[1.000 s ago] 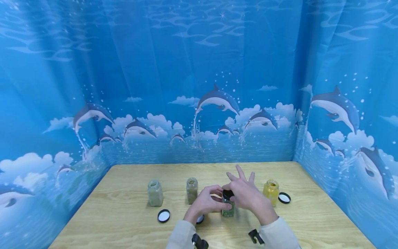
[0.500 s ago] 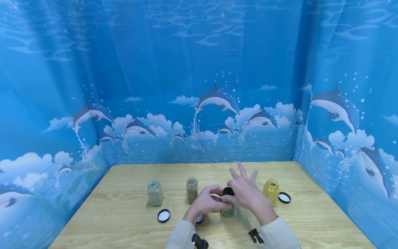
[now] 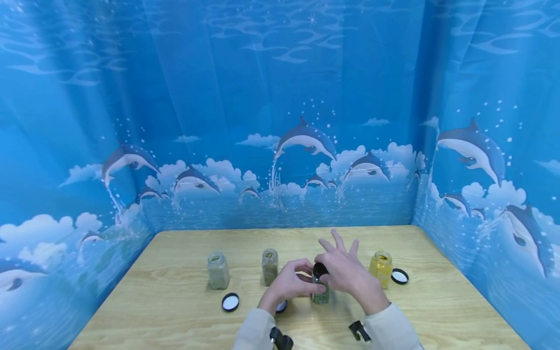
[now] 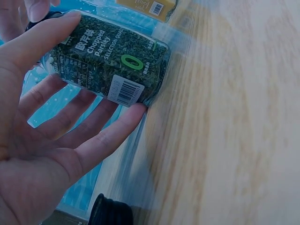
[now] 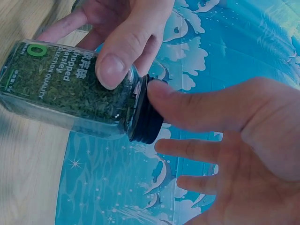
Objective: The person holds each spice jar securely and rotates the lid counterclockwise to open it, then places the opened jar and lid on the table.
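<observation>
A clear glass jar of chopped parsley (image 4: 112, 61) stands on the wooden table, its black lid (image 5: 149, 112) on the neck. My left hand (image 3: 294, 282) holds the jar's body, thumb on the near side and fingers round the far side. With thumb and index finger my right hand (image 3: 345, 272) pinches the lid, the other fingers spread away from it. In the right wrist view the left thumb (image 5: 112, 70) presses the jar just below the lid.
On the left stand two open jars, one pale (image 3: 218, 273) and one brownish (image 3: 270, 270). A yellow jar (image 3: 381, 272) stands open at right beside its lid (image 3: 400, 276). Another lid (image 3: 230, 302) lies front left; one more (image 3: 282, 306) is partly behind the left wrist.
My right thumb and fingers have shifted round the lid and back, the hand turning slightly. The left hand and the jar stay in place.
</observation>
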### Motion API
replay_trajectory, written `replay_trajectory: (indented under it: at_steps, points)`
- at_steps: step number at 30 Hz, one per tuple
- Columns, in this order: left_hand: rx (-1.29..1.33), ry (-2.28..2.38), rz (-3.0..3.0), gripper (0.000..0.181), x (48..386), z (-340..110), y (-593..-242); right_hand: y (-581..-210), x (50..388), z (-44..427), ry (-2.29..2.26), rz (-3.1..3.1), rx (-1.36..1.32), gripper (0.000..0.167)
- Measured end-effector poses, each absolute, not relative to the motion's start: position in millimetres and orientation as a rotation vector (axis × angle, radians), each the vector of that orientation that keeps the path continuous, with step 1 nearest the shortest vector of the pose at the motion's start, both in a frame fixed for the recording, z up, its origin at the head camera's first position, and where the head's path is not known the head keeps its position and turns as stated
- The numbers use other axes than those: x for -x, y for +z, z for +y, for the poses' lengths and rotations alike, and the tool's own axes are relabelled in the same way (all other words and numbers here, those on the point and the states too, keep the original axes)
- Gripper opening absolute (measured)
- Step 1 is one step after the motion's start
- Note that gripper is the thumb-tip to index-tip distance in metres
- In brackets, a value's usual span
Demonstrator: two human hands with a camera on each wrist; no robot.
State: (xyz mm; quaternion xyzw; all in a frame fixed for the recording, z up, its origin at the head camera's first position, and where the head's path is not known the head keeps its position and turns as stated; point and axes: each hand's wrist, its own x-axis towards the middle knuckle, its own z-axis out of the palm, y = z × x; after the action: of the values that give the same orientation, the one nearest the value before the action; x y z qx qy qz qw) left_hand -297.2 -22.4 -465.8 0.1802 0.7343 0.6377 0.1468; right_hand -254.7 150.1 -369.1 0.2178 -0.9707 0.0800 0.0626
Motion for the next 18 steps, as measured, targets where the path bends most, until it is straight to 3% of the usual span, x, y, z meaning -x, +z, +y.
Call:
replay_trajectory:
  at_steps: [18]
  points:
    - [-0.51,1.834,2.11,0.03,297.9,-22.3,-466.0,-367.7,253.6,151.5,0.313,-2.973,-0.677,0.037]
